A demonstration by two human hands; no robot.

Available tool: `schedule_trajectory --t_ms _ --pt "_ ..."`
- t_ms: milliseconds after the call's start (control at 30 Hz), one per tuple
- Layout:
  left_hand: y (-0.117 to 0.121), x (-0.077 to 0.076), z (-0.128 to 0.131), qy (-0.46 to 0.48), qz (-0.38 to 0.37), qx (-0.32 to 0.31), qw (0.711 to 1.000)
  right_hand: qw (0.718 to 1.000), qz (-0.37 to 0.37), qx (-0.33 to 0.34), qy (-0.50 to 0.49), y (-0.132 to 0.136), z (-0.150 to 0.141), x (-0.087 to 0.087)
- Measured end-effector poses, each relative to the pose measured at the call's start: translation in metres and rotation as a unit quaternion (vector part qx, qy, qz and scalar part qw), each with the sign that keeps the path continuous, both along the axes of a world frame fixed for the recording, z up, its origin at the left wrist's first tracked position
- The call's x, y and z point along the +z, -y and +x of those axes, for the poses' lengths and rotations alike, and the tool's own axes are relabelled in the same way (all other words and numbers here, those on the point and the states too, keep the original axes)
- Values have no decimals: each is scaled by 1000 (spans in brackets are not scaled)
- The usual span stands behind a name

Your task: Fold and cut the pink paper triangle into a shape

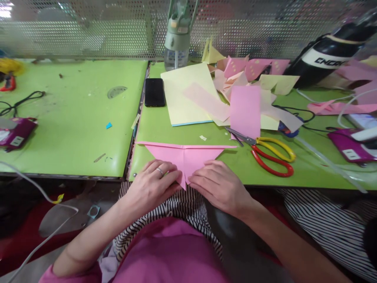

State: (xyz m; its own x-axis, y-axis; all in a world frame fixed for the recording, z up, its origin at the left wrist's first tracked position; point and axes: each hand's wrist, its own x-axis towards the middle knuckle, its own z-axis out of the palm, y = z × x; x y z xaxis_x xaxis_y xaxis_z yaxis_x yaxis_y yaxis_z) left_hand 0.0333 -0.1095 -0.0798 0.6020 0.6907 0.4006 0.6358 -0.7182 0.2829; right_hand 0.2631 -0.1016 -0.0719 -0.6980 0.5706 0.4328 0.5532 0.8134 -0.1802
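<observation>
Resting over the folded pink paper (185,155), the left hand (159,179) and the right hand (219,182) are touching it from either side at the near edge of the green table (165,133). The left fingers, one wearing a ring (160,171), are lying bent over its left part, and the right fingers are lying over its right part; whether either hand is pinching it or only pressing, I cannot tell. The paper's long folded strip is running left to right along its far side, and its point is reaching past the table's near edge between the hands. To the right, scissors (259,147) with one yellow and one red handle are lying partly open, their blades touching a pink sheet (245,108). Farther off, a black phone (154,92) is lying left of a large pale yellow sheet (188,102), and a bottle (176,43) is standing upright near the perforated screen (118,31).
</observation>
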Motion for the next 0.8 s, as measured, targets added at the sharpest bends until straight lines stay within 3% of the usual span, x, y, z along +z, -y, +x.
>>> schedule_trajectory --t_ms 233,333,467,600,800 --pt "0 -1 1 22 1 6 1000 978 -174 -81 -79 -1 -7 9" --pt "0 -2 0 23 -8 6 1000 968 -207 -104 -96 -2 -10 12" --pt "0 -1 0 5 -7 4 1000 969 -205 -105 -89 -2 -8 11" --pt "-2 0 -1 -30 29 0 999 984 -170 -41 -24 -2 2 6" --pt "-3 -1 0 18 56 -6 998 996 -87 -25 -20 -1 5 -2"
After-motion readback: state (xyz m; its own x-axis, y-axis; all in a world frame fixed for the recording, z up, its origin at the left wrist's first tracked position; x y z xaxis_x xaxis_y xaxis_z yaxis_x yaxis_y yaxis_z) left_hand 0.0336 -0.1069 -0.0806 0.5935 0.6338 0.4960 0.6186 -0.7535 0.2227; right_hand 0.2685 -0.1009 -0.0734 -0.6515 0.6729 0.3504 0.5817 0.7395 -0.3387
